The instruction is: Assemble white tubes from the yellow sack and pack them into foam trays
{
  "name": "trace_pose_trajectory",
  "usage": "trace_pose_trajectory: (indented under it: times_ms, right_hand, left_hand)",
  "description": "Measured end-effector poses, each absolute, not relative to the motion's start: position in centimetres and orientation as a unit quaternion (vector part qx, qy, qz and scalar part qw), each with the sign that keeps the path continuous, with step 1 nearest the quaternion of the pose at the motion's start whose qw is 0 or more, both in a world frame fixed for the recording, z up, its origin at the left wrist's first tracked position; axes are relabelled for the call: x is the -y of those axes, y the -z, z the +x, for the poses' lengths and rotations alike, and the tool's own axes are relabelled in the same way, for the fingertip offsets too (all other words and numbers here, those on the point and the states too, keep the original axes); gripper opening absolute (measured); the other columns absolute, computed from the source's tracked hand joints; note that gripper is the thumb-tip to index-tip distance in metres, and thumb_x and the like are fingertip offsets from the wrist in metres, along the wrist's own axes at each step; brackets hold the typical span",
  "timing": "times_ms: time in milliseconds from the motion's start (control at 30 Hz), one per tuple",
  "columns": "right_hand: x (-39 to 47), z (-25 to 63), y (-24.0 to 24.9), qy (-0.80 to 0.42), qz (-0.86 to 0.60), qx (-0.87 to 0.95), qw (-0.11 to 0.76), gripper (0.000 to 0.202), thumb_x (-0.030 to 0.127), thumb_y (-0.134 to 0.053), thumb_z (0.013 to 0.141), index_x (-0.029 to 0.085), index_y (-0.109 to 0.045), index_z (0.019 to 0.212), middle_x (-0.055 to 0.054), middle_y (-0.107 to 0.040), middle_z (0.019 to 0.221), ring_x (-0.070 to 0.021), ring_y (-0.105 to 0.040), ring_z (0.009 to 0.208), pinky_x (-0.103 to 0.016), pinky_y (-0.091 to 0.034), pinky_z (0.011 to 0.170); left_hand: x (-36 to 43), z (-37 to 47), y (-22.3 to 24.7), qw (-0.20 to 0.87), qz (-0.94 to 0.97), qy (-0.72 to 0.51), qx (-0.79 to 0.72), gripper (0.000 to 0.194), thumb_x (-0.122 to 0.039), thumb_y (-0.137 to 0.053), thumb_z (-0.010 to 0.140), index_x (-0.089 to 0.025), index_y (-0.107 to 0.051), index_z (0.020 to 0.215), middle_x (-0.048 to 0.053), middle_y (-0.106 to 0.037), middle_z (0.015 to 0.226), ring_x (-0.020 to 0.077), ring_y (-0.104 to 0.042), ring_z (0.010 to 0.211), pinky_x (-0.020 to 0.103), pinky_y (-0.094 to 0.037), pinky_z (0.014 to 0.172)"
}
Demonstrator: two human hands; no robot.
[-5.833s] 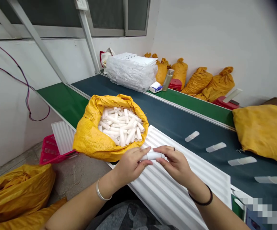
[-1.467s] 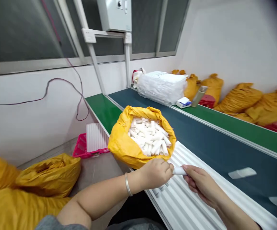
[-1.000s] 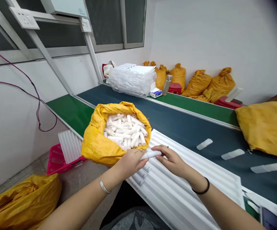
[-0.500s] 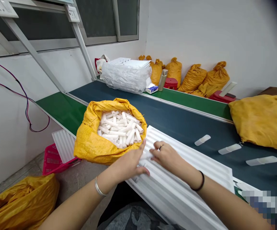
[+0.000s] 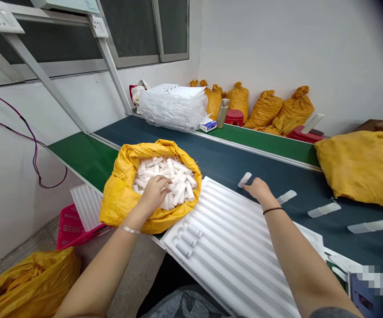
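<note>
My left hand point(image 5: 156, 190) is over the white plastic tubes point(image 5: 178, 176) heaped in an open yellow sack point(image 5: 118, 198). Its thumb and fingers are apart, touching the top tubes; no tube is plainly gripped. With its fingers closed, my right hand point(image 5: 259, 190) grips the near end of a white tube point(image 5: 244, 179), tilted at the dark conveyor belt point(image 5: 224, 154). Between my arms lies a white ridged tray point(image 5: 238, 238). At its left end sit three small printed cylinders point(image 5: 189, 238) in the grooves.
Several tubes point(image 5: 324, 210) lie spaced along the belt to the right. Beyond them is a yellow sack point(image 5: 360, 168). A plastic-wrapped stack point(image 5: 173, 106), a small box point(image 5: 208, 126) and a bottle point(image 5: 223, 113) stand at the back. A pink basket point(image 5: 70, 227) is at lower left.
My left hand has moved from the tray into the sack. My right hand has moved up and right to the belt with a tube. The other tubes on the belt have shifted right.
</note>
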State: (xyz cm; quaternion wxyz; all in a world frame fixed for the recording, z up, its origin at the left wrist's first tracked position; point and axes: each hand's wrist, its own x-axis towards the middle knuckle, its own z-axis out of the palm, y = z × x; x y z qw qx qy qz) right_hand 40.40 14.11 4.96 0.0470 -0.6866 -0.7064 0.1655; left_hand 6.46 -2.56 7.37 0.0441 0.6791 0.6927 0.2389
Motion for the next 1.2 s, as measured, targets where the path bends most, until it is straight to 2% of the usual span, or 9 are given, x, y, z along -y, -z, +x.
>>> trace_pose_trajectory:
  times_ms: [100, 200, 400, 500, 667, 733, 833, 1033, 1200]
  right_hand:
    - [-9.2, 37.5, -5.5, -0.179, -0.615, 0.766, 0.059, 0.029, 0.022, -0.045, 0.090, 0.007, -0.068, 0.101, -0.017, -0.068, 0.091, -0.0242, -0.064, 0.086, -0.033, -0.046, 0.075]
    - [-2.4, 33.3, -4.4, -0.233, -0.468, 0.851, 0.055, 0.021, 0.027, -0.059, 0.084, 0.020, -0.070, 0.101, -0.007, -0.068, 0.099, -0.0180, -0.063, 0.088, -0.026, -0.047, 0.080]
    - [4.2, 30.5, -2.1, -0.227, -0.352, 0.907, 0.035, 0.013, 0.019, -0.060, 0.080, 0.010, -0.069, 0.081, -0.016, -0.064, 0.098, -0.0266, -0.060, 0.092, -0.037, -0.047, 0.085]
    - [4.2, 31.3, -2.2, -0.214, -0.358, 0.908, 0.041, 0.013, 0.016, -0.059, 0.077, 0.009, -0.066, 0.085, -0.017, -0.063, 0.099, -0.0284, -0.059, 0.093, -0.040, -0.047, 0.084]
    - [2.8, 32.5, -4.2, -0.395, -0.402, 0.792, 0.235, 0.023, 0.019, -0.055, 0.080, 0.015, -0.054, 0.103, -0.007, -0.062, 0.086, -0.0171, -0.060, 0.071, -0.032, -0.051, 0.067]
    - [2.1, 33.0, -5.8, -0.500, -0.355, 0.718, 0.329, 0.025, 0.027, -0.053, 0.085, 0.017, -0.052, 0.107, -0.004, -0.062, 0.085, -0.0139, -0.059, 0.066, -0.028, -0.051, 0.062]
    - [1.3, 33.9, -8.4, -0.494, -0.280, 0.719, 0.401, 0.026, 0.031, -0.056, 0.087, 0.020, -0.057, 0.110, -0.006, -0.064, 0.092, -0.0147, -0.061, 0.075, -0.028, -0.052, 0.066]
    - [1.4, 35.5, -11.0, -0.316, -0.173, 0.847, 0.390, 0.027, 0.020, -0.052, 0.091, 0.023, -0.059, 0.117, -0.010, -0.063, 0.109, -0.0199, -0.060, 0.102, -0.036, -0.051, 0.086]
    - [1.7, 36.1, -11.2, -0.285, -0.186, 0.857, 0.386, 0.030, 0.018, -0.053, 0.091, 0.023, -0.057, 0.120, -0.009, -0.063, 0.106, -0.0181, -0.060, 0.095, -0.034, -0.051, 0.083]
  left_hand:
    - [4.1, 7.8, -8.1, 0.069, 0.672, -0.348, -0.650, 0.020, -0.021, -0.055, 0.085, -0.019, -0.062, 0.103, 0.007, -0.061, 0.110, 0.0215, -0.053, 0.109, 0.037, -0.043, 0.098]
    - [5.3, 10.0, -8.1, 0.187, 0.594, -0.530, -0.576, 0.023, -0.027, -0.064, 0.081, -0.018, -0.062, 0.102, 0.007, -0.063, 0.106, 0.0209, -0.058, 0.103, 0.036, -0.047, 0.092]
    - [6.5, 12.9, -8.3, 0.445, 0.302, -0.704, -0.464, 0.037, -0.035, -0.072, 0.075, -0.018, -0.057, 0.104, 0.006, -0.069, 0.095, 0.0167, -0.065, 0.087, 0.029, -0.054, 0.077]
    - [6.9, 12.8, -8.9, 0.514, 0.140, -0.724, -0.438, 0.022, -0.028, -0.062, 0.084, -0.016, -0.058, 0.103, 0.003, -0.070, 0.085, 0.0130, -0.066, 0.074, 0.025, -0.055, 0.069]
    - [7.6, 12.7, -8.2, 0.581, 0.086, -0.688, -0.426, 0.014, -0.023, -0.057, 0.087, -0.015, -0.061, 0.099, 0.004, -0.070, 0.087, 0.0125, -0.066, 0.079, 0.027, -0.055, 0.076]
    - [8.1, 13.1, -7.6, 0.534, 0.221, -0.672, -0.463, 0.024, -0.029, -0.065, 0.083, -0.019, -0.061, 0.104, 0.003, -0.069, 0.092, 0.0152, -0.065, 0.087, 0.033, -0.053, 0.084]
    - [8.9, 13.5, -7.5, 0.373, 0.507, -0.560, -0.539, 0.030, -0.033, -0.064, 0.083, -0.022, -0.063, 0.112, 0.006, -0.066, 0.106, 0.0203, -0.061, 0.101, 0.038, -0.047, 0.095]
    - [9.7, 13.7, -10.3, 0.141, 0.748, -0.365, -0.536, 0.037, -0.029, -0.052, 0.092, -0.024, -0.055, 0.128, 0.007, -0.067, 0.107, 0.0200, -0.060, 0.099, 0.034, -0.049, 0.088]
    - [9.9, 14.2, -11.5, 0.094, 0.769, -0.339, -0.535, 0.041, -0.032, -0.055, 0.090, -0.018, -0.052, 0.128, 0.009, -0.067, 0.109, 0.0205, -0.062, 0.100, 0.032, -0.049, 0.088]
